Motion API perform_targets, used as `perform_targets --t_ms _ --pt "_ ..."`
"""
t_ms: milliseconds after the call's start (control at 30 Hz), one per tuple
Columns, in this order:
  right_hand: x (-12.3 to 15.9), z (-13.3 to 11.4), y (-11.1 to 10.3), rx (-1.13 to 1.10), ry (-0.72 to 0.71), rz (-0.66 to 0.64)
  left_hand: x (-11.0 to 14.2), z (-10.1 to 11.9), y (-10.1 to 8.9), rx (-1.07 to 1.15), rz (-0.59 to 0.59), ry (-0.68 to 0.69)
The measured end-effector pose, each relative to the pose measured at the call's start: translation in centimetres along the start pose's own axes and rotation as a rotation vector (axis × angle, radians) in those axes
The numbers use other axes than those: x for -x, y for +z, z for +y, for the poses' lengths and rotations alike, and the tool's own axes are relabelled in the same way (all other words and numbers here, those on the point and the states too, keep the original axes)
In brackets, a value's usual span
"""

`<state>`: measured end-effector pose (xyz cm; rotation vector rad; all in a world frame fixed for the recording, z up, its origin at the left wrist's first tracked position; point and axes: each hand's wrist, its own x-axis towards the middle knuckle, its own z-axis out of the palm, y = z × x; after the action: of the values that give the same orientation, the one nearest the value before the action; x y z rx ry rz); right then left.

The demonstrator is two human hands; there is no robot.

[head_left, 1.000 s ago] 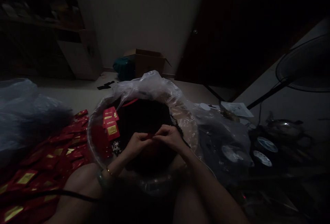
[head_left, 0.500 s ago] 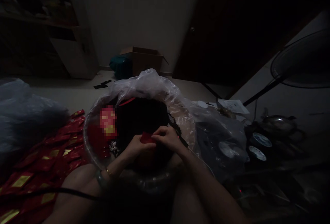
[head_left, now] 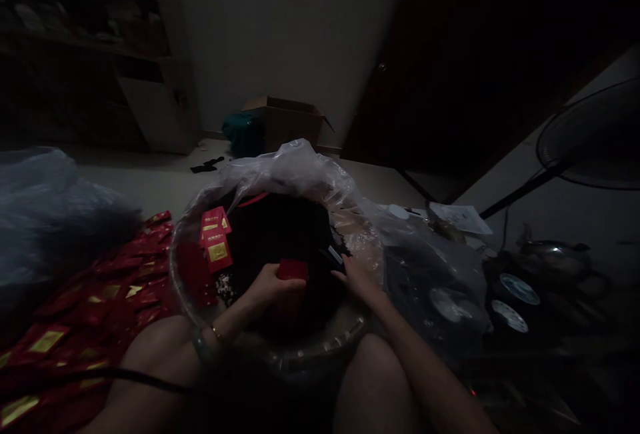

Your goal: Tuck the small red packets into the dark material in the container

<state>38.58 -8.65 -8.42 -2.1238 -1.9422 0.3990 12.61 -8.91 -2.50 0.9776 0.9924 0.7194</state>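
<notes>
My left hand (head_left: 270, 285) is closed on a small red packet (head_left: 293, 269), held upright over a dark heap inside a round basin (head_left: 320, 354) lined with clear plastic. My right hand (head_left: 356, 277) has moved to the basin's right side, fingers reaching to a small dark tool with a pale tip (head_left: 334, 255); whether it grips it is unclear. Red and gold packets (head_left: 215, 237) stick up at the basin's left rim.
Several red and gold packets (head_left: 75, 314) lie spread on the floor to the left, beside a blue plastic bag (head_left: 45, 214). Teapot and cups (head_left: 515, 287) stand on the right, a fan (head_left: 595, 134) further right. A cardboard box (head_left: 287, 121) sits by the far wall.
Both hands were together on the red packet; my right hand has let go and moved right to the basin's edge. The left hand keeps the packet.
</notes>
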Motion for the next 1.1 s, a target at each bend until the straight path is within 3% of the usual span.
perform_targets --t_ms 100,200,267,400,567,733,900,1100 --pt "-0.4 0.1 -1.1 -0.067 -0.047 0.01 0.3 0.4 0.1 -0.023 0.003 0.01" --pt "0.1 -1.1 -3.9 -0.324 -0.204 0.041 0.4 0.7 0.1 -0.056 -0.006 0.02" --pt "1.2 -3.1 -5.7 -0.424 -0.316 0.002 0.4 0.6 0.2 -0.078 -0.024 0.027" --pt "3.6 -8.0 -7.8 -0.338 -0.415 -0.168 0.3 -0.1 0.5 -0.118 -0.076 0.043" --pt "4.5 -10.6 -7.7 -0.315 -0.363 -0.19 0.2 -0.5 0.5 -0.085 -0.137 0.115" --pt "4.2 -10.4 -7.2 -0.415 -0.322 -0.175 0.3 -0.1 0.3 -0.113 -0.13 0.11" --pt "4.1 -10.1 -6.7 -0.377 -0.308 -0.149 0.4 0.2 0.5 -0.107 -0.158 0.118" --pt "3.9 -9.9 -7.3 -0.471 -0.236 -0.207 0.3 0.0 0.4 -0.165 -0.142 0.055"
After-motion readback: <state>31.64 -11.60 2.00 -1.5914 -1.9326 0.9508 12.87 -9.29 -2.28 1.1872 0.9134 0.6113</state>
